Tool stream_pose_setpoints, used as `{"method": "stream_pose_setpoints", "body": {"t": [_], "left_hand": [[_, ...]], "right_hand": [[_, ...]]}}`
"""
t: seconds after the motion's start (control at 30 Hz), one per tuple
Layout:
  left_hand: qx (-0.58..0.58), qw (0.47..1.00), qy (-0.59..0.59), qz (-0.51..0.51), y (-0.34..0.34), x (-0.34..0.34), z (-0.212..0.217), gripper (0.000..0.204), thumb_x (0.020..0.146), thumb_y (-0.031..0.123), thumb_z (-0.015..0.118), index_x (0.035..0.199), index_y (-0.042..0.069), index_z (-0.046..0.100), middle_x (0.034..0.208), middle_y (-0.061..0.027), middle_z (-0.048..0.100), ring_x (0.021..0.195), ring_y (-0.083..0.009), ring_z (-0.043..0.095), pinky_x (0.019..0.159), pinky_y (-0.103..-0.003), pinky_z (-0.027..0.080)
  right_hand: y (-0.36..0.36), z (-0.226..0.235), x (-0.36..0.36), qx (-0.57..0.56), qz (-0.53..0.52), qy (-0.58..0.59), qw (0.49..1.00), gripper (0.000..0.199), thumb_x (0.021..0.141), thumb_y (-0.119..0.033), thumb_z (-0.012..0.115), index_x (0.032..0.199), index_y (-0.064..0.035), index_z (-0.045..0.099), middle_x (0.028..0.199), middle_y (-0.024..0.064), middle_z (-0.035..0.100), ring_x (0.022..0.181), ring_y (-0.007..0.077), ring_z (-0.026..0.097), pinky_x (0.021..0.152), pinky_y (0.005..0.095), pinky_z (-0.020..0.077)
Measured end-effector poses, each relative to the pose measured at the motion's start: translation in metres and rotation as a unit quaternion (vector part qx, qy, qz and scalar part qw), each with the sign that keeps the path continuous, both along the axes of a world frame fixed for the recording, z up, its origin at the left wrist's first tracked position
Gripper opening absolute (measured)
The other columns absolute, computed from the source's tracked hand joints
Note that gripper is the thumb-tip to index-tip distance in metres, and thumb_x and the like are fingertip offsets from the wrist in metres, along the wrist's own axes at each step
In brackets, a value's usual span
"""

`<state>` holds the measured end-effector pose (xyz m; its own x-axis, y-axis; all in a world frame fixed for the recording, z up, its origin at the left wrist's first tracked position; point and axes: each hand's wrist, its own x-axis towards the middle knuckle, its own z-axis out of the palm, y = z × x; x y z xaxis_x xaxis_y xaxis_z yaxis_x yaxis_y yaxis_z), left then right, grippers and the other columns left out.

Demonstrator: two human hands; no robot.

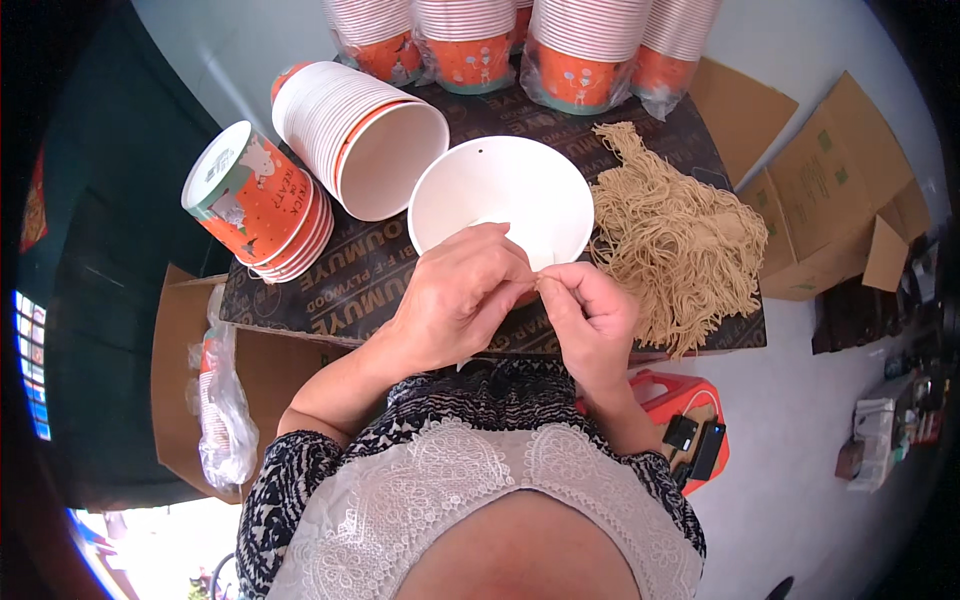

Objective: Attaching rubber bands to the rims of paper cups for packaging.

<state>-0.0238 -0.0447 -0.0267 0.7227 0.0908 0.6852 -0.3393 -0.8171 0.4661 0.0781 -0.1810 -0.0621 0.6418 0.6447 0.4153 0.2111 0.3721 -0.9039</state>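
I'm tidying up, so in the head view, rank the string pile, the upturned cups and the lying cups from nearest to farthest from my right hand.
From your right hand:
1. String pile: just beyond it, on the table's right.
2. Lying cups: left of centre, mouth toward you.
3. Upturned cups: tilted, at the table's far left.

My left hand [458,295]: fingers bent, at the near rim of the white cup [510,190]
My right hand [592,318]: thumb and forefinger pinched, just beside my left
Between my fingertips: too small to tell
Tan strings [680,250]: heaped loosely, right of the cup
Dark tabletop [375,275]: beneath both
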Motion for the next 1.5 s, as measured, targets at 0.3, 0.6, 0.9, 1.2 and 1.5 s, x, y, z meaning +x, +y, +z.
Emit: {"method": "stream_pose_setpoints", "body": {"t": [0.3,0.6,0.9,1.2,1.5], "left_hand": [[-0.017,1.0,0.009,0.013,0.0,-0.002,0.001,0.017,0.076,-0.008,0.067,0.083,0.003,0.057,0.079,-0.0097,0.063,0.076,-0.0323,0.064,0.096,-0.05,0.051],[-0.042,0.996,0.043,0.063,-0.001,-0.003,0.002,0.013,0.08,-0.006,0.064,0.082,0.001,0.054,0.074,-0.0144,0.057,0.065,-0.0341,0.059,0.061,-0.041,0.047],[0.052,0.982,0.176,0.051,0.044,-0.031,0.035,0.049,0.07,-0.016,0.046,0.113,0.004,0.061,0.114,-0.0133,0.064,0.122,-0.036,0.056,0.119,-0.058,0.019],[0.249,0.927,0.209,0.185,0.039,-0.052,0.041,0.022,0.073,0.003,0.075,0.094,0.007,0.068,0.105,-0.0097,0.068,0.127,-0.032,0.052,0.117,-0.057,0.025],[0.147,0.979,0.01,0.142,-0.025,0.012,0.008,0.049,0.078,-0.007,0.068,0.125,-0.004,0.055,0.101,-0.0202,0.065,0.09,-0.0371,0.064,0.081,-0.044,0.053]], "right_hand": [[-0.03,-0.001,0.012,-0.064,-0.073,-0.148,0.984,0.014,0.08,0.004,0.071,0.093,-0.0006,0.07,0.066,0.0073,0.063,0.052,0.0151,0.057,0.05,0.0272,0.0422],[-0.033,-0.013,0.029,-0.001,-0.011,-0.277,0.961,0.006,0.084,0.002,0.066,0.089,0.0001,0.069,0.067,0.0102,0.063,0.056,0.0214,0.063,0.051,0.0311,0.0446],[-0.048,-0.009,0.041,-0.059,0.071,-0.093,0.991,0.005,0.086,0.001,0.064,0.086,0.0027,0.068,0.071,0.0055,0.062,0.059,0.0109,0.053,0.053,0.0271,0.0391],[-0.064,-0.004,0.056,0.217,0.18,-0.066,0.957,0.008,0.072,0.007,0.059,0.076,0.0079,0.066,0.06,0.0122,0.061,0.046,0.0193,0.05,0.044,0.031,0.0362],[-0.043,0.026,0.032,0.161,0.281,-0.187,0.927,0.007,0.08,0.005,0.063,0.085,0.0073,0.068,0.069,0.0129,0.065,0.053,0.0239,0.058,0.048,0.0326,0.0424]]}}
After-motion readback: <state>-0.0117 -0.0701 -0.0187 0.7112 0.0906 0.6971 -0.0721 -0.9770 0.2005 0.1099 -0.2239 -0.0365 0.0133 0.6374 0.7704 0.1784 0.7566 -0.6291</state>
